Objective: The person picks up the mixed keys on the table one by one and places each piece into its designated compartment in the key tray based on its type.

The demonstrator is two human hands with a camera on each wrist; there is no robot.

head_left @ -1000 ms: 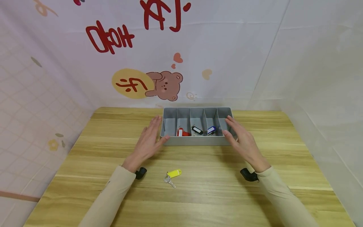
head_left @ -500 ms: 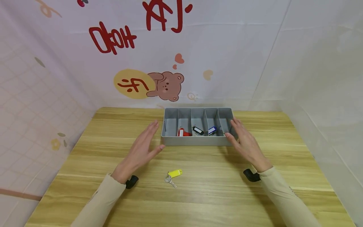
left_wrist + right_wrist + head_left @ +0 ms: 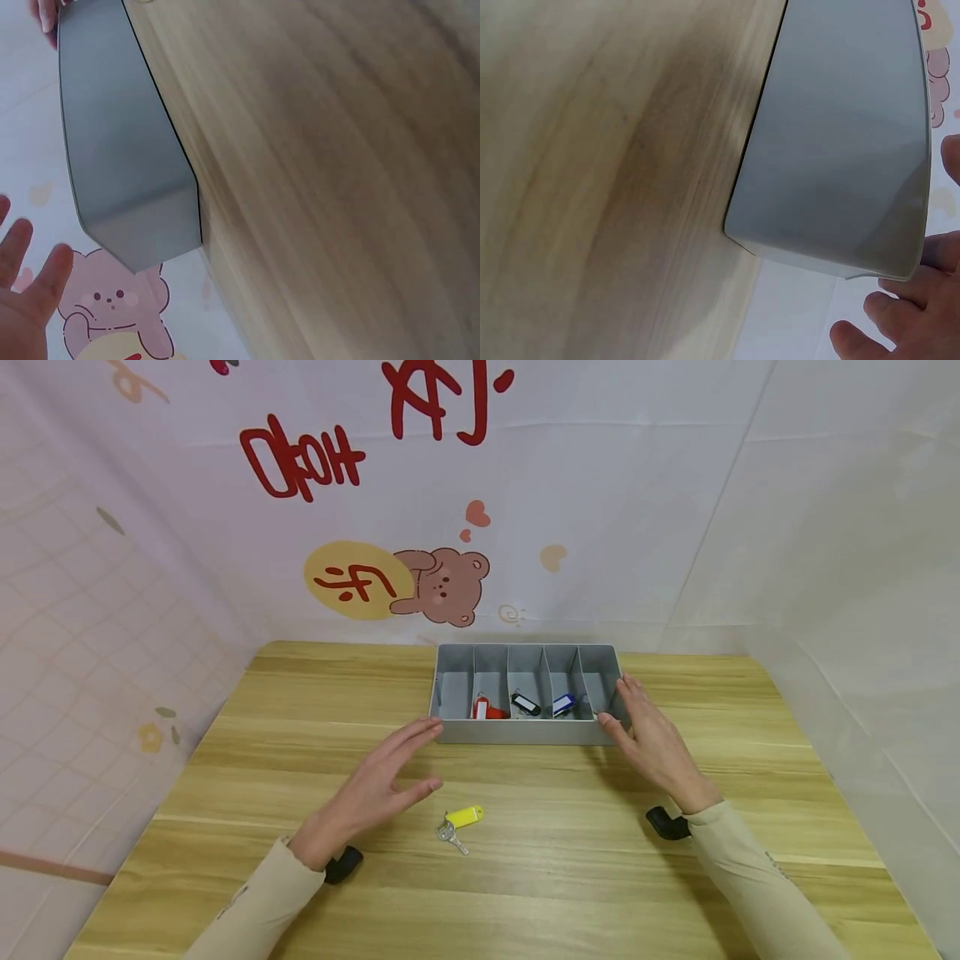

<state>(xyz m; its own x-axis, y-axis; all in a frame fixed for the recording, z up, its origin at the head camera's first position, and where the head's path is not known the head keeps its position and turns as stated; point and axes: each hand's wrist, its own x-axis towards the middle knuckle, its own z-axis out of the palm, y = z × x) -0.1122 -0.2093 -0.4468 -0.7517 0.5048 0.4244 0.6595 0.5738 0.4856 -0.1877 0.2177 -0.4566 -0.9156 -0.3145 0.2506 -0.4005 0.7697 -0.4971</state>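
A grey divided box stands at the back of the table. Lying in its compartments are a red key tag, a black key tag and a blue key tag. My left hand, fingers extended and holding nothing, is in front of the box's left end. Close to its thumb, a key with a yellow tag lies on the table. My right hand is at the box's right end, its fingers along the outer side and its thumb near the front rim.
The wooden table reaches back to a white printed cloth. More pale cloth hangs along both sides. A black wrist strap mount shows under the left wrist, another mount under the right.
My left hand has left the box's left end and come back toward the yellow-tagged key. My right hand has shifted slightly outward at the right end.
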